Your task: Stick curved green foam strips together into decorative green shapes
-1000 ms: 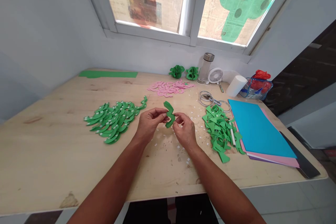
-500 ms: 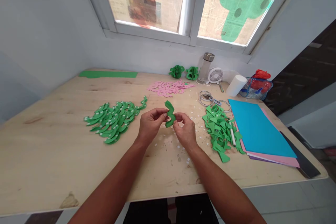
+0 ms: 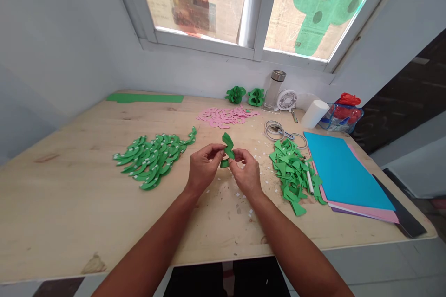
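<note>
My left hand [image 3: 206,163] and right hand [image 3: 246,170] both had fingers pinched nearly closed on a curved green paper piece [image 3: 228,146], held up mid-table, probably by its middle; fingertips hid the exact grip. Green cutouts [image 3: 153,158] lay left, green scraps [image 3: 291,171] right, pink cutouts [image 3: 225,117] on the far side.
</note>
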Available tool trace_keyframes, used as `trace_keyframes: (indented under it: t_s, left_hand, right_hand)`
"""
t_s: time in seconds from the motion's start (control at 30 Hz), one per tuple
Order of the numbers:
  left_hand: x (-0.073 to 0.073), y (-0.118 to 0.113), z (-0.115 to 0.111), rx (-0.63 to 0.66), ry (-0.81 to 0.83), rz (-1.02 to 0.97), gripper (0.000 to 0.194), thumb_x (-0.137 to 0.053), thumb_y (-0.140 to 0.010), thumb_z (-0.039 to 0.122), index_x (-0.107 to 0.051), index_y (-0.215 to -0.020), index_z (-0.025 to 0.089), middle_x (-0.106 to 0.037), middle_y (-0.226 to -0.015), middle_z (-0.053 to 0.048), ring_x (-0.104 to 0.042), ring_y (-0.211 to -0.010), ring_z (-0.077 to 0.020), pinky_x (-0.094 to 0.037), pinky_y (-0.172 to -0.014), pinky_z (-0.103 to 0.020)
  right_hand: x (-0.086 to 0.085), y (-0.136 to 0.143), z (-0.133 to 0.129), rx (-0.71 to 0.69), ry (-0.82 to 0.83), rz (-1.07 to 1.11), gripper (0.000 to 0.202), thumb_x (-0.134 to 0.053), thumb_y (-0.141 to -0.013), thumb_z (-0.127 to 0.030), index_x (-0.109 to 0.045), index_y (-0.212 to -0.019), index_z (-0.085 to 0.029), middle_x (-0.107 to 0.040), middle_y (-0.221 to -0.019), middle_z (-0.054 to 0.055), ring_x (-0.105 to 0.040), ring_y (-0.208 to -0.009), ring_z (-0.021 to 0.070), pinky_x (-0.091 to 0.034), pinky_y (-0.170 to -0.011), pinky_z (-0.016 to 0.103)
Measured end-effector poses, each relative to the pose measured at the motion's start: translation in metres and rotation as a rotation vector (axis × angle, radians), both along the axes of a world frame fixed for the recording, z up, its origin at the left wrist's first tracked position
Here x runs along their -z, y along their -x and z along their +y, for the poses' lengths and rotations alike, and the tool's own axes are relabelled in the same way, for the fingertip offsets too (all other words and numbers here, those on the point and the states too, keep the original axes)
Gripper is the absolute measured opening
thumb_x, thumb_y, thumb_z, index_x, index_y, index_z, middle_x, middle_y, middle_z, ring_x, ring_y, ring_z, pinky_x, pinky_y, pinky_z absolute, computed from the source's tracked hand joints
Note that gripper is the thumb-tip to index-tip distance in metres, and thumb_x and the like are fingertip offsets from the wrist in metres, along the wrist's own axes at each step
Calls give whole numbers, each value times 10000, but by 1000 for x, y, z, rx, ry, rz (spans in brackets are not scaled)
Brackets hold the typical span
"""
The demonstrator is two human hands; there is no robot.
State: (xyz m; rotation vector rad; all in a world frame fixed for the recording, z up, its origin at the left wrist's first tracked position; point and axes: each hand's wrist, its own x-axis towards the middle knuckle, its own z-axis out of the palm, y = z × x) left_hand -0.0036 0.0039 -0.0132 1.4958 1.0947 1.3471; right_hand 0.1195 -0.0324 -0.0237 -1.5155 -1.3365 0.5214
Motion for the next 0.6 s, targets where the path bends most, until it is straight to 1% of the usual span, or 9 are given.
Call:
trace_keyframes:
  t_s: [0.1, 0.33, 0.47, 0.6]
  left_hand:
    - [1, 0, 0, 13, 5, -14, 190, -658, -686, 283, -697, -836, 173, -707, -770, -34, -672, -673, -179, -539, -634, -269]
    - [-1, 0, 3, 53, 114, -133, 216, -687, -656, 304, -683, -812, 155, -694, -729, -38, -667, -653, -184, -548, -650, -301]
    - [-2, 1, 4, 55, 118, -146, 218, -698, -647, 306, -681, -803, 155, -690, -720, -33, -664, -653, -182, -549, -659, -307]
    - [-2, 1, 4, 82, 130, -172, 208, -705, -644, 300, -683, -791, 154, -690, -718, -30, -664, -649, -177, -545, -660, -301]
  right_hand:
    - [0, 0, 1, 5, -3, 32, 189, -567, -743, -249, -634, -907, -183, -681, -837, 47, -608, -772, 176, -474, -744, 304]
    - [-2, -1, 2, -15, -19, 171, 150, -578, -732, -254, -642, -844, -177, -696, -789, 43, -639, -735, 177, -502, -690, 292]
    - [-2, -1, 2, -22, -25, 183, 164, -580, -730, -258, -647, -853, -174, -697, -781, 45, -640, -729, 178, -505, -684, 295]
    - [0, -1, 3, -26, 1, 212, 198, -577, -739, -284, -645, -885, -168, -691, -772, 44, -626, -683, 163, -496, -660, 281]
